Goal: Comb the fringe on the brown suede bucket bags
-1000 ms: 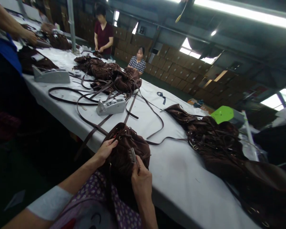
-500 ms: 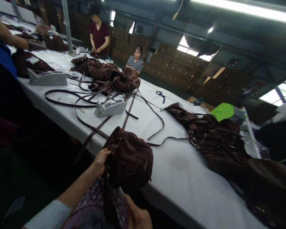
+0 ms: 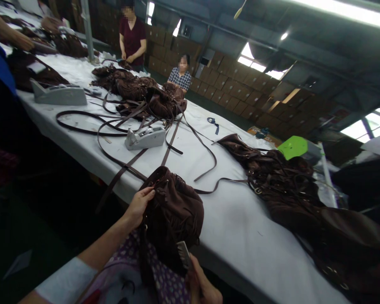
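Observation:
A dark brown drawstring bag point(image 3: 177, 207) with fringe rests at the near table edge, partly over my lap. My left hand point(image 3: 141, 207) pinches its gathered rim at the upper left. My right hand point(image 3: 202, 280) is closed around a pale comb point(image 3: 183, 253), whose teeth point left at the lower part of the bag. A strap from the bag hangs down beside my left wrist. The comb's handle is hidden in my fingers.
Grey tape dispensers point(image 3: 145, 138) stand on the white table point(image 3: 228, 236). Brown bags are heaped at the back point(image 3: 129, 86) and right point(image 3: 291, 198), with loose straps between. A blue tape-like item point(image 3: 213, 123) lies behind. Co-workers point(image 3: 133, 38) are across the table and at left.
My right hand has moved right with the comb, which now shows its teeth near the bag's underside. My left hand has shifted slightly up along the rim, and the bag has turned a little.

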The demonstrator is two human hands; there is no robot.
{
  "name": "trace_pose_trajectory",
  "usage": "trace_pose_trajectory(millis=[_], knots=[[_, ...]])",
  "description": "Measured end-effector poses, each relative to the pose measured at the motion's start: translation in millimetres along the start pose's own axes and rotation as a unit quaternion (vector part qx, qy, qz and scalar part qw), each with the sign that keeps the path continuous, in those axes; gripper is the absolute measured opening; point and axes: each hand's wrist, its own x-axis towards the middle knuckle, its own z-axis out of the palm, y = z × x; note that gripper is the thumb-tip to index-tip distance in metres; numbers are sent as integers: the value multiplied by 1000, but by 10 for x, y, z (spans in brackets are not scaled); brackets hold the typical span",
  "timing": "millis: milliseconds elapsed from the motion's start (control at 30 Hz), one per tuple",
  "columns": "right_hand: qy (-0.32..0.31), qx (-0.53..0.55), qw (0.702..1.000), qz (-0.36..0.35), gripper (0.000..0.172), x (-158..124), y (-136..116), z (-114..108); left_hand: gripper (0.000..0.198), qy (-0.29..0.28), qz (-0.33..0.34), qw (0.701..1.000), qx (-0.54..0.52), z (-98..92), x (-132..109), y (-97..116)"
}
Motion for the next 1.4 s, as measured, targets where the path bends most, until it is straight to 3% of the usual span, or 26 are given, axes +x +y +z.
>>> trace_pose_trajectory(millis=[67,133,167,200,300,367,467,567,667,767,833,1100,1200,1400], knots=[[7,57,998,24,40,72,-158,30,29,65,136,982,112,28,-111,118],[2,134,989,64,48,122,-269,91,29,135,267,930,215,17,-280,215],[-4,173,981,87,53,137,-302,124,27,128,294,916,241,5,-377,248],[-11,205,973,108,57,146,-322,152,24,83,296,916,257,-7,-472,270],[-30,233,963,134,63,157,-314,180,18,-155,218,923,275,-21,-676,291],[-22,195,974,112,60,177,-285,140,16,-232,185,911,285,-20,-706,288],[-17,75,997,17,48,244,-259,45,11,-164,212,908,321,-41,-646,264],[-48,-26,995,-84,41,336,-297,23,13,-94,201,884,411,-97,-594,169],[-57,-64,990,-111,40,449,-385,120,23,-99,152,849,495,-154,-613,-6],[-73,-60,987,-130,40,583,-465,258,17,-74,146,844,511,-195,-650,-163],[-85,-56,984,-149,41,665,-484,327,13,-87,145,846,505,-224,-662,-201],[-132,-76,957,-248,43,847,-439,437,16,-282,14,860,424,-394,-674,54],[-158,-167,943,-242,48,880,-499,490,17,-290,19,870,398,-378,-629,175],[-252,-274,896,-243,54,850,-567,531,11,-241,98,887,382,-310,-546,224]])
